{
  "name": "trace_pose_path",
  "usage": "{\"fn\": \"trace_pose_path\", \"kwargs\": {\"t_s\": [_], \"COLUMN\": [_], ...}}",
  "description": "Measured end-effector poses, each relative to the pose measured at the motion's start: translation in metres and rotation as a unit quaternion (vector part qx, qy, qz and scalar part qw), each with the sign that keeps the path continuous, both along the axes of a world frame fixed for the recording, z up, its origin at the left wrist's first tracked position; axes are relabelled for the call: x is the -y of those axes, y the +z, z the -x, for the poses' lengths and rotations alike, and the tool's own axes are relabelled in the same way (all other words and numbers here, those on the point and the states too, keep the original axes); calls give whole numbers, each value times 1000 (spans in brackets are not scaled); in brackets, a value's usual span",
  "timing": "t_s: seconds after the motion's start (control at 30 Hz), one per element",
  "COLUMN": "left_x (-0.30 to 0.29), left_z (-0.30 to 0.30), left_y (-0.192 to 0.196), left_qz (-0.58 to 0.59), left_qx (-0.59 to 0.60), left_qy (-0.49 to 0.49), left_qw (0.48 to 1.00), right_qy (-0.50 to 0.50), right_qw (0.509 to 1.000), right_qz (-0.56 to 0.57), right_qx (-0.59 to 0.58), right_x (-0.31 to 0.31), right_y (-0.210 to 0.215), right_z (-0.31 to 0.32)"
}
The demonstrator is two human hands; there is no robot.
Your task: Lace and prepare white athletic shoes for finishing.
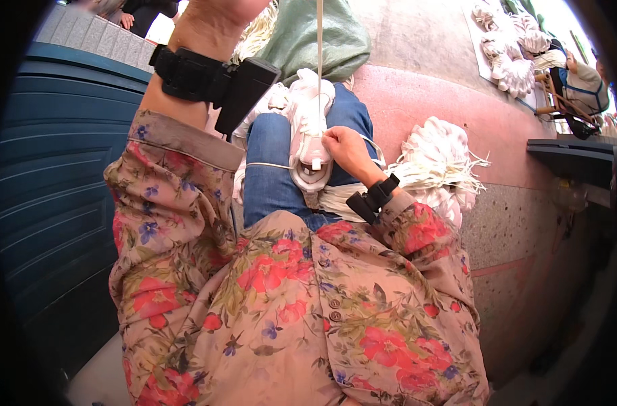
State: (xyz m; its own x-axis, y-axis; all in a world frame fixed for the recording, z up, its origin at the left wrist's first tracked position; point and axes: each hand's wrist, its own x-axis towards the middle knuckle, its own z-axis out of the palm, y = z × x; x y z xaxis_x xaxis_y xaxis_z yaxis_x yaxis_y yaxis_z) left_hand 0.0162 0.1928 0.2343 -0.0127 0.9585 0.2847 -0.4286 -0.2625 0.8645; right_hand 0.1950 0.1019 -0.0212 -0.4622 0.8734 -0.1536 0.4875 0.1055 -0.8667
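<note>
Evidently the lap serves as the workbench here: a pale pink-and-white shoe (301,145) lies lengthwise between the thighs, and the jeans (274,139) on either side seem to cradle it so it does not roll. A white lace (320,40) runs from the shoe straight up past the top edge, and its straightness suggests tension. The right hand (347,150) has its fingers curled in at the shoe's right side, thumb and forefinger seemingly pinching the lace low down, close to where it meets the shoe, which would keep that lower part steady. The left hand (235,7) is raised so high that only its wrist end shows; its fingers are cut off, so I cannot tell whether it grasps the lace or anything else. A pale cord (269,164) crosses the left thigh, perhaps spare length laid aside there.

Just beside the right thigh sits a heap of white laces and pinkish shoes (437,159), within easy reach of the right arm. Beyond the knees a green sack (315,40) slumps on the ground, and more white bundles (508,64) lie well apart at the upper right, seemingly kept out of the way
</note>
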Motion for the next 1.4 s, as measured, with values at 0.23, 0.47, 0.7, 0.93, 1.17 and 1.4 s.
{"fn": "trace_pose_path", "kwargs": {"t_s": [0.23, 0.47, 0.7, 0.93, 1.17, 1.4], "left_x": [17, 121, 137, 145, 151, 153], "left_z": [20, -1, -13, -22, -20, -19], "left_y": [-88, -226, -235, -240, -245, -245], "left_qz": [5, 169, 162, 251, 248, 247], "left_qx": [-436, -621, -642, -532, -498, -503], "left_qy": [101, -26, 56, 95, 86, 101], "left_qw": [894, 765, 747, 803, 826, 822], "right_qy": [-3, 20, 34, 59, 17, -3], "right_qw": [997, 997, 999, 981, 999, 988], "right_qz": [74, 56, 10, -149, -42, 107], "right_qx": [-32, 39, 12, 113, -6, -115], "right_x": [-6, -8, -7, -5, -5, -16], "right_y": [3, 5, 0, 9, 0, -19], "right_z": [7, 11, 11, 21, 17, 20]}}
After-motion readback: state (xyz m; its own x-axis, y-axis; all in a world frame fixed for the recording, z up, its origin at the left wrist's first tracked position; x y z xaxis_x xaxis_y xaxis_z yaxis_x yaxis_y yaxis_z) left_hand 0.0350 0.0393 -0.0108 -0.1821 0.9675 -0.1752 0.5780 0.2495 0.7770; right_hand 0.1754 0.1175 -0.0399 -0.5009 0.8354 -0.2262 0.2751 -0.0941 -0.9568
